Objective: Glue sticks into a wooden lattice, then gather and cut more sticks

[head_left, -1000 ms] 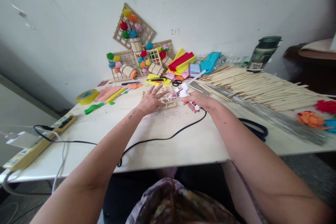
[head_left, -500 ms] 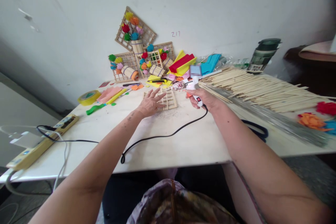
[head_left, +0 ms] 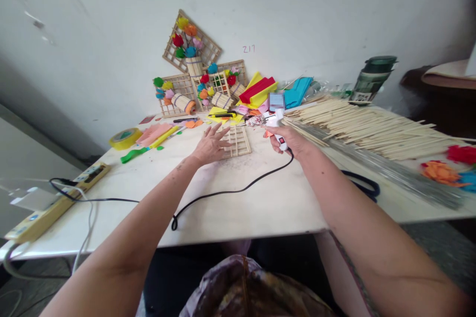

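One lattice [head_left: 247, 140], partly beneath the left grip [head_left: 211, 148], spread wide as if to steady it; one glue gun [head_left: 275, 120], its handle wrapped by the right grip [head_left: 289, 139], apparently keeping the nozzle leftward.

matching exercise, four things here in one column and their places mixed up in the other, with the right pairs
1. white glue gun
2. square wooden lattice
3. round yellow tape roll
4. dark green cylindrical bottle

A. beside flat peach paper
B. in the right hand
C. behind long pale wooden sticks
D. partly covered by the left hand

Pairs: 1-B, 2-D, 3-A, 4-C
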Available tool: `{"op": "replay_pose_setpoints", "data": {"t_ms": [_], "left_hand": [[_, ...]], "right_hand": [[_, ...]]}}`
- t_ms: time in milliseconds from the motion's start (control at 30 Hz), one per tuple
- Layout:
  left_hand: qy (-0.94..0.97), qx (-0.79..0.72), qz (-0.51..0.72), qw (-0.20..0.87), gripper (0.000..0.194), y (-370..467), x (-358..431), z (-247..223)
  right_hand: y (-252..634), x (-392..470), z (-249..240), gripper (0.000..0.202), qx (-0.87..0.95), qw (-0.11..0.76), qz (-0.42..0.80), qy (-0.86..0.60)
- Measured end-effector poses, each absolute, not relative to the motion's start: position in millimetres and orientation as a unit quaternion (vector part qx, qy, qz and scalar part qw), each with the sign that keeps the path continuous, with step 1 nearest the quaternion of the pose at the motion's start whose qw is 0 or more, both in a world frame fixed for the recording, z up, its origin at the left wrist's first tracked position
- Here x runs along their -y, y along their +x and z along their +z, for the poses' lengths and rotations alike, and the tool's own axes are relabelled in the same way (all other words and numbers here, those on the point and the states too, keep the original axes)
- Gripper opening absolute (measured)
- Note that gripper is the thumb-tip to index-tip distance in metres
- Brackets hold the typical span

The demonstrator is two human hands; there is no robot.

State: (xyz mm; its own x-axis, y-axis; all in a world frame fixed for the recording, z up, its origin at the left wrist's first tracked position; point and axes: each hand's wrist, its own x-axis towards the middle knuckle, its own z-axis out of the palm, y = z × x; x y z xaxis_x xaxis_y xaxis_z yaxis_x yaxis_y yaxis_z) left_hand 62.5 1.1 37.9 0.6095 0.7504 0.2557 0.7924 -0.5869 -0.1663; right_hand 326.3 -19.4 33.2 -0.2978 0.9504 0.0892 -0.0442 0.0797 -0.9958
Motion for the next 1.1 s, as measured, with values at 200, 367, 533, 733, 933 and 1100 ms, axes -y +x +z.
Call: {"op": "replay_pose_setpoints", "data": {"t_ms": [200,367,533,733,933,1100], "left_hand": [[-0.84,0.533,-0.085,0.047,0.037,58.8,-12.7,39.1],[-0.798,0.59,-0.115,0.037,0.024,54.5,-26.4,33.9],[-0.797,0.586,-0.136,0.044,0.022,59.3,-35.1,35.4],[-0.784,0.592,-0.186,0.036,0.017,66.1,-51.2,35.6],[-0.728,0.653,-0.206,-0.022,0.014,73.1,-63.4,40.9],[-0.695,0.679,-0.212,-0.104,0.017,79.9,-67.5,47.7]], "right_hand": [[322.9,16.0,29.9,0.031,0.556,0.47,0.552,-0.407],[320.2,9.3,22.5,0.034,0.517,0.496,0.544,-0.436],[310.9,1.6,27.0,0.03,0.472,0.531,0.505,-0.49],[293.2,-16.8,47.6,0.029,0.478,0.523,0.478,-0.52],[277.2,-39.8,56.4,0.025,0.472,0.522,0.481,-0.523],[269.2,-47.8,48.9,0.021,0.467,0.522,0.489,-0.52]]}}
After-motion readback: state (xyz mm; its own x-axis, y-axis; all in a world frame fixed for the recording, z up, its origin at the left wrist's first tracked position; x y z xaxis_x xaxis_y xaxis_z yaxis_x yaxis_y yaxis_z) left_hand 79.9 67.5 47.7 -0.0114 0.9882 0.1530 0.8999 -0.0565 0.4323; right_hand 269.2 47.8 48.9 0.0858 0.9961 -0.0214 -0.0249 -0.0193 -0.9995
